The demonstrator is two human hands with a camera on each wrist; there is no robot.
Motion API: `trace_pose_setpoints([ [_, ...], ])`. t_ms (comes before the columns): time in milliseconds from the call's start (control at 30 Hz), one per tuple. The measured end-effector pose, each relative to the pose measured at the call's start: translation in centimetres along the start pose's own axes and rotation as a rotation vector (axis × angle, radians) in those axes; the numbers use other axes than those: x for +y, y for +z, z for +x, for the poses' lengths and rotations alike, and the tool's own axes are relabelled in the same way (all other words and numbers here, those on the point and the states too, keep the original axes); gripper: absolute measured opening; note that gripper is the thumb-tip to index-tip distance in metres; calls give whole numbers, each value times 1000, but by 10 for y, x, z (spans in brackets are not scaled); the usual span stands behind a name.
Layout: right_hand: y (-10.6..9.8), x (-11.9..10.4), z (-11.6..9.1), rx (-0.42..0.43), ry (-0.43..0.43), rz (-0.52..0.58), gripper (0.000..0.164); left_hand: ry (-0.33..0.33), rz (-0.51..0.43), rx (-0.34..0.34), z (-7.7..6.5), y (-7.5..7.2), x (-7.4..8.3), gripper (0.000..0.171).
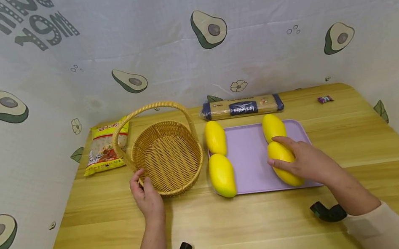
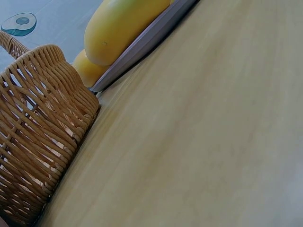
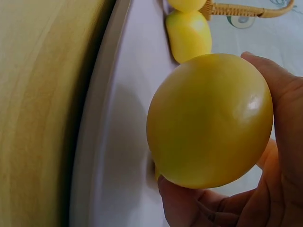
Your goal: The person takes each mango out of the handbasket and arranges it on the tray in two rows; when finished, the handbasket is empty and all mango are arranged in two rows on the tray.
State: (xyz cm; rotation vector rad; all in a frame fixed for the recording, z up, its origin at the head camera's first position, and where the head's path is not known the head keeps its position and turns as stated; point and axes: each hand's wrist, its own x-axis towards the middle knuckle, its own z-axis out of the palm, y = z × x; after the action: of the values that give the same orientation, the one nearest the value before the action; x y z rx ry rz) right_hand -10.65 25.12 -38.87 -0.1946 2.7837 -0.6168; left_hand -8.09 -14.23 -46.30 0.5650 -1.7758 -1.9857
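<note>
A yellow mango [image 1: 283, 163] is gripped between the thumb and fingers of my right hand [image 1: 310, 162], over the right side of a lilac tray [image 1: 249, 168]. The right wrist view shows the same mango [image 3: 210, 120] from its rounded end, with fingers [image 3: 182, 203] along its side. Another mango [image 1: 272, 126] lies just behind it. Two more mangoes, a rear one [image 1: 215, 138] and a front one [image 1: 222, 175], lie along the tray's left edge. My left hand [image 1: 150, 201] holds the near-left rim of a round wicker basket [image 1: 168, 163], thumb over the rim and fingers outside.
A yellow bag of food [image 1: 105, 148] lies left of the basket, partly behind its upright handle [image 1: 151, 106]. Behind the tray lies a pack of spaghetti [image 1: 242, 107]. A small purple-wrapped candy [image 1: 325, 99] sits at the back right of the wooden table [image 1: 237, 229].
</note>
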Motion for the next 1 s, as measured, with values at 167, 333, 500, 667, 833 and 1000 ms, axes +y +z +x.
trace_pose_setpoints([
  [167,4,2,1,-29,6,-20,85,-2,6,2,-1,0,0,32],
  [333,8,3,1,-33,-14,-47,82,-3,2,-1,-1,0,0,32],
  [500,9,4,0,-46,-31,-50,79,-5,1,-1,-1,0,0,31],
  [667,5,6,-3,-92,-67,-32,75,4,4,6,0,0,-1,31],
  [833,0,9,-7,-149,-117,29,71,17,12,22,0,1,-1,32],
  [1000,-2,13,-7,-153,-146,52,71,14,20,26,0,1,-1,32],
])
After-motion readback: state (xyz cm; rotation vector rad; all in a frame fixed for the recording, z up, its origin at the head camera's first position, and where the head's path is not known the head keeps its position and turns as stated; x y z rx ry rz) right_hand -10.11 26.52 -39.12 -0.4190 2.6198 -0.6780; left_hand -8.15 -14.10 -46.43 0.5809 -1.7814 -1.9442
